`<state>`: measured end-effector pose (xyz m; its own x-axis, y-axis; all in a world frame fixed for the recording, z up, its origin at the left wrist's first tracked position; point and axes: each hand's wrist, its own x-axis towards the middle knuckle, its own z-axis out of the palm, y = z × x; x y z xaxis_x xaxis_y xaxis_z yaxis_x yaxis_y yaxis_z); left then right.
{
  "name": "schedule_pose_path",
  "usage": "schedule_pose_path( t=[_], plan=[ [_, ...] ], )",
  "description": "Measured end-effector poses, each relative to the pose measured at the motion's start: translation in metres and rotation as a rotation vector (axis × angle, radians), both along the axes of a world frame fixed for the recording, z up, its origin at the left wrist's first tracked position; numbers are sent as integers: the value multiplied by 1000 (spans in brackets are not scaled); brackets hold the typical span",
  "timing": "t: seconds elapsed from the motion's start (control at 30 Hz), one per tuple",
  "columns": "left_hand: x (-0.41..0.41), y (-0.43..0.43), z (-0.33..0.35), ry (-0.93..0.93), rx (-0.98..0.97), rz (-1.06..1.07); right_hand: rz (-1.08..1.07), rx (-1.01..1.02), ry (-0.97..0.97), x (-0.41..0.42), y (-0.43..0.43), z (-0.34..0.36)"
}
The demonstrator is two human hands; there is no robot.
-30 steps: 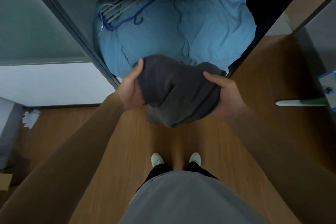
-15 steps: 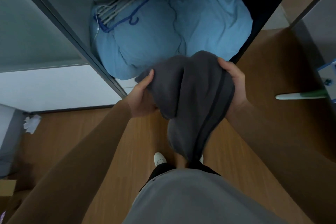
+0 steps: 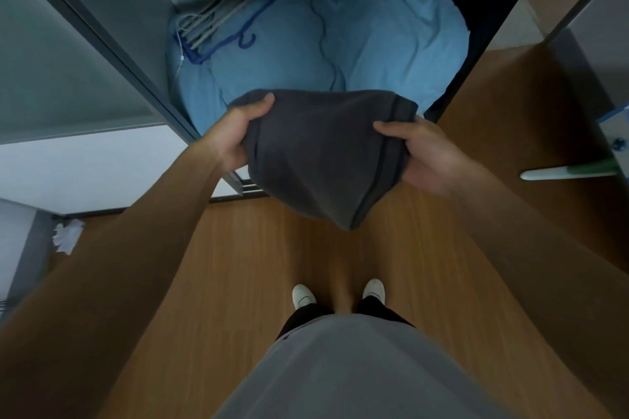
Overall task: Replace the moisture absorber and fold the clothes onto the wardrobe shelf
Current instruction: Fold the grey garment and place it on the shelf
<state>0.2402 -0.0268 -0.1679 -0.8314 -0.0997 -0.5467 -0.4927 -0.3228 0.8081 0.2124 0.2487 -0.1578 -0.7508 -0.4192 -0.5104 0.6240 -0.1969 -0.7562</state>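
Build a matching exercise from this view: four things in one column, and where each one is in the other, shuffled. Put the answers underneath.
Things
1. garment
2. hangers
3. tissue
4. duvet

Places
A. crumpled on the floor, far left
B. gripped by the left hand and the right hand
C. lying on the blue bedding, at its left
D. stuffed into the bottom of the wardrobe

Pairs: 1-B, 2-C, 3-A, 4-D
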Motion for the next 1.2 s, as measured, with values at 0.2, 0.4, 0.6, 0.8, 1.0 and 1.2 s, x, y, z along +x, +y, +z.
schedule_pose_path(
  t=[0.2,0.4,0.6,0.8,1.0,1.2],
  plan=[
    [0,-1,-4,52,32,-16,-171,-84,-106,-16,-25,2],
    [-29,-2,11,-33,-189,224,-82,99,-67,-26,-42,5],
    [-35,-17,1,-121,-250,183,-62,5,-118,-27,-58,8],
    [-28,-29,-21,-167,-347,128,-135,-138,-255,-27,-59,-3],
    [-32,-31,-33,-121,-404,178,-228,-40,-222,-34,-61,-15],
    [-28,-32,-37,21,-273,154,-274,287,46,-42,-57,-32]
  ],
)
